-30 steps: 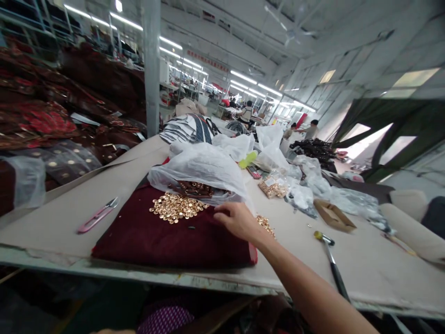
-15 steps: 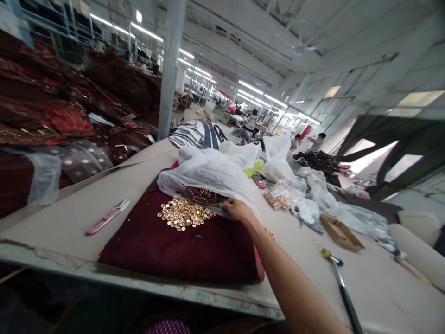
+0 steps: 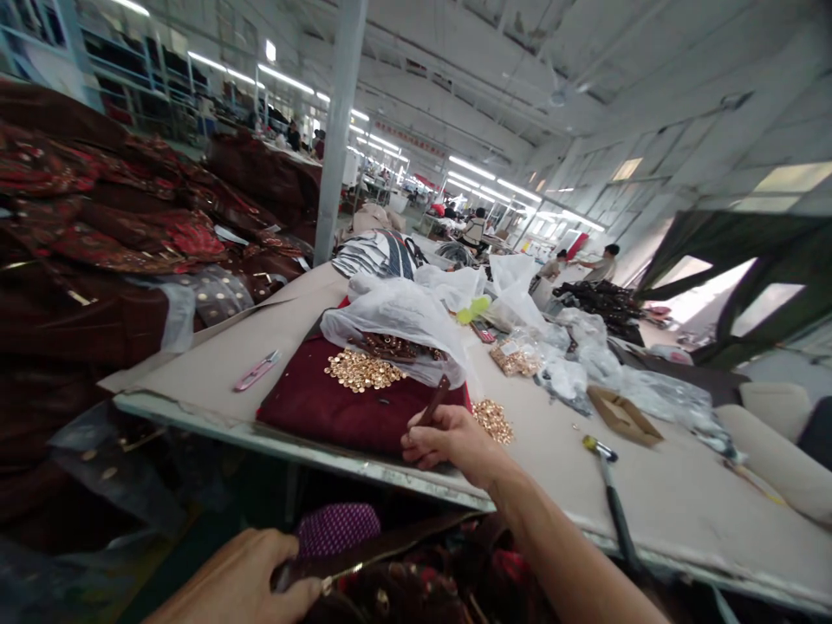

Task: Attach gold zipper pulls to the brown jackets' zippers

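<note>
My right hand [image 3: 448, 438] hovers over the near edge of a folded maroon cloth [image 3: 338, 407] and pinches a thin dark brown strip [image 3: 434, 401]. A heap of gold buttons [image 3: 362, 370] lies on that cloth, beside a white plastic bag [image 3: 396, 316] with dark brown pieces spilling from it. A smaller pile of gold buttons [image 3: 492, 418] sits just right of my hand. Low in the view, below the table edge, my left hand [image 3: 243, 581] grips a dark brown strap [image 3: 383, 548] lying across patterned fabric on my lap.
Pink thread snips [image 3: 257, 371] lie left of the cloth on the beige table [image 3: 663, 485]. A hammer [image 3: 607, 490], a small cardboard box [image 3: 620, 412] and plastic bags are on the right. Stacks of dark red garments [image 3: 91, 234] rise on the left. People work far behind.
My right hand drew back from the bag to the cloth's near edge, now holding a brown strip. My left hand came into view gripping a strap. The view pulled back.
</note>
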Motion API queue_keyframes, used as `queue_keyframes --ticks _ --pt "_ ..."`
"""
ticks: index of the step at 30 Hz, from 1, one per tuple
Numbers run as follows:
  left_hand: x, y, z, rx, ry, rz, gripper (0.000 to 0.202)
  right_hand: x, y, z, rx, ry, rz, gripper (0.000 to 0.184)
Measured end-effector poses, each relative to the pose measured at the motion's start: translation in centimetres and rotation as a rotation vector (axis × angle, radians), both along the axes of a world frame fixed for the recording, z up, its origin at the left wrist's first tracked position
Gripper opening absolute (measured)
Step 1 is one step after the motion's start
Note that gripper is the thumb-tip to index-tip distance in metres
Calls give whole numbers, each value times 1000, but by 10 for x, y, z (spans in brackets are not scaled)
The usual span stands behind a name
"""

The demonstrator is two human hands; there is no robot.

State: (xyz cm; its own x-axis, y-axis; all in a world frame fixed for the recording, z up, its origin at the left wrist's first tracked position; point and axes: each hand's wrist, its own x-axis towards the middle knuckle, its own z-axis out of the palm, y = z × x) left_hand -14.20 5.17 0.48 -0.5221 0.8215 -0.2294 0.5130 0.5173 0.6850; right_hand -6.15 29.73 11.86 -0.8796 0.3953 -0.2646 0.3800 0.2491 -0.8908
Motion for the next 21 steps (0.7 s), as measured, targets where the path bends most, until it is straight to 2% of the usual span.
queue_keyframes --ticks 2,4,6,10,16,21 --pt "5 -3 16 -22 -78 -31 34 16 -22 -5 -51 18 23 41" --pt "8 -7 27 5 -118 -36 33 31 -44 -12 -101 25 27 36" --pt "10 -12 30 35 -195 -55 32 45 -64 -21 -174 27 30 33" --pt "13 -22 25 68 -294 -59 26 66 -93 -38 -294 26 63 32" --pt "24 -26 26 150 -318 -60 30 76 -108 -53 -140 26 71 30" --pt "31 -25 26 136 -244 16 34 79 -109 -62 -7 72 105 27"
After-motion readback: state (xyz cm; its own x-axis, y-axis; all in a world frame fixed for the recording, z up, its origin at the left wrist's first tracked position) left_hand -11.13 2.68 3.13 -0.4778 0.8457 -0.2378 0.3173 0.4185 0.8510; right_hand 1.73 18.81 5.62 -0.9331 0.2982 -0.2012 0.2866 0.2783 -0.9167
